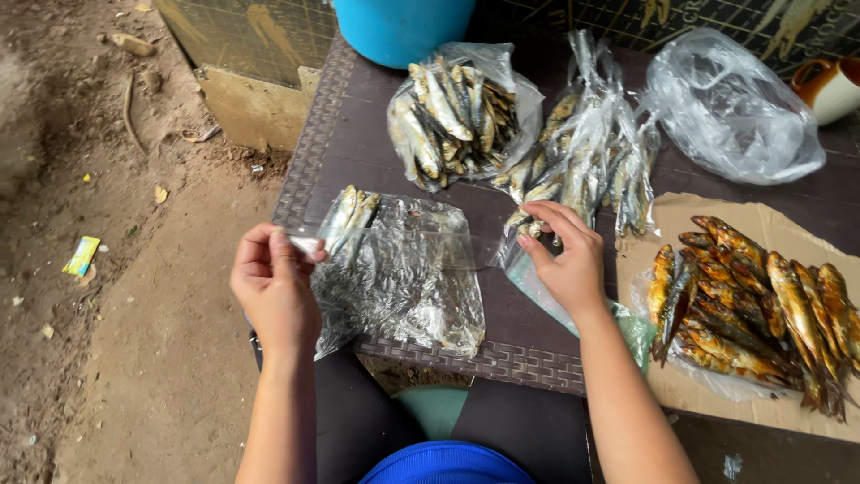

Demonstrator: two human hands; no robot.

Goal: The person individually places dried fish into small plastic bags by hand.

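My left hand [273,285] pinches the rim of a clear plastic bag [403,273] that lies on the dark woven table [354,148]; a few small silvery dried fish [349,213] stick out of the bag's top. My right hand [564,255] rests with curled fingers on small dried fish at the foot of a row of packed clear bags of fish [587,157], gripping them. Behind them an open bag full of the same small fish [457,112] stands upright.
Larger golden smoked fish [761,309] lie piled on brown cardboard [681,220] at the right. An empty crumpled clear bag [730,108] sits at the back right beside a cup [829,85]. A blue bucket [403,27] stands behind. Dirt ground [107,269] lies left.
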